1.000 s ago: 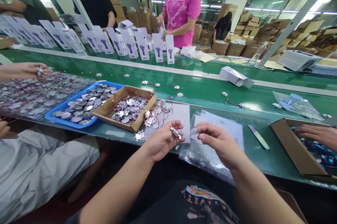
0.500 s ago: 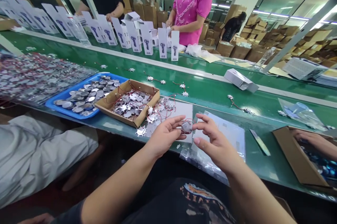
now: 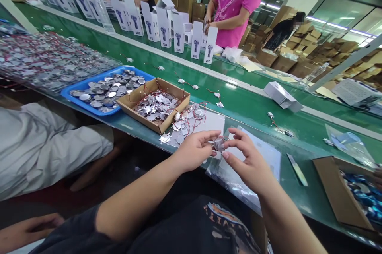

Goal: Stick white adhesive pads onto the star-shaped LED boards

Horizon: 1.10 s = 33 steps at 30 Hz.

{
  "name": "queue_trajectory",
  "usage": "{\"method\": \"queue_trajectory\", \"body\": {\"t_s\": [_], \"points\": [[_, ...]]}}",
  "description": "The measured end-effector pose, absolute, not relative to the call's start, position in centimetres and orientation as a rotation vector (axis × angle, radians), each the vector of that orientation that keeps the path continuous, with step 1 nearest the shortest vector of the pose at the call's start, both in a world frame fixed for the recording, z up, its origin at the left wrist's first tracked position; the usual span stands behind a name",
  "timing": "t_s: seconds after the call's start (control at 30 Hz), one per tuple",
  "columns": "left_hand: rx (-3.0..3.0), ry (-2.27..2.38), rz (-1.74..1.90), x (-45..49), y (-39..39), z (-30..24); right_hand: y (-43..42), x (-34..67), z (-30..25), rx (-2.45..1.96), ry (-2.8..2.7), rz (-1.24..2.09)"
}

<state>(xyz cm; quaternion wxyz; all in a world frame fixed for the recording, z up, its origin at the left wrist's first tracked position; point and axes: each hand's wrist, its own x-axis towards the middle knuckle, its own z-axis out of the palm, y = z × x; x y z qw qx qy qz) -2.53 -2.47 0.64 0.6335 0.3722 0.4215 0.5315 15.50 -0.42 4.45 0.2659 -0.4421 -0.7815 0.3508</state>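
Note:
Between my two hands is a small silver metal disc part [image 3: 219, 145] with a bit of red wire at its top. My left hand [image 3: 195, 150] grips its left side between thumb and fingers. On the other side, my right hand [image 3: 246, 154] has its fingers curved and parted, with fingertips at the part's right edge; whether they grip it I cannot tell. Just left lie several loose silver star-edged parts with red wires [image 3: 191, 118] on a pale sheet [image 3: 215, 121]. A cardboard tray [image 3: 161, 126] beyond holds many more of them.
A blue tray [image 3: 67, 94] of metal discs stands left. To the right lie a plastic-covered white sheet [image 3: 270, 154], a knife-like tool [image 3: 297, 170] and a cardboard box [image 3: 331, 190] with shiny blue pieces. White boxes [image 3: 179, 37] line the green belt [image 3: 241, 101]; co-workers stand opposite.
The view has shifted, so the scene sits differently in the picture. My hands stay around the silver part, which looks slightly turned. The co-worker's hand at the right cardboard box has gone from it.

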Motion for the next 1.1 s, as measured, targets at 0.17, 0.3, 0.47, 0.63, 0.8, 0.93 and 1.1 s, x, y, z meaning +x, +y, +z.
{"method": "queue_trajectory", "body": {"t_s": [0.17,0.3,0.47,0.63,0.8,0.93,1.1], "points": [[0.833,0.998,1.172,-2.4,-2.5,1.0,-0.4,15.2,4.5,-1.173,-2.171,0.892],[0.813,0.989,1.152,-2.4,-2.5,1.0,-0.4,15.1,4.4,-1.185,-2.187,0.787],[0.801,0.957,1.2,-2.5,-2.5,0.5,-0.5,15.2,4.6,-1.226,-2.215,0.725],[0.813,0.927,1.207,-2.6,-2.5,0.4,-0.7,15.1,4.6,-1.231,-2.234,0.679],[0.855,1.007,1.175,-2.6,-2.6,0.8,-0.6,15.2,4.5,-1.226,-2.287,0.574],[0.93,1.025,1.204,-2.6,-2.6,0.7,-1.1,15.1,4.9,-1.218,-2.329,0.5],[1.059,1.097,1.25,-2.8,-2.5,0.5,-2.0,14.9,5.6,-1.303,-2.343,0.394]]}}
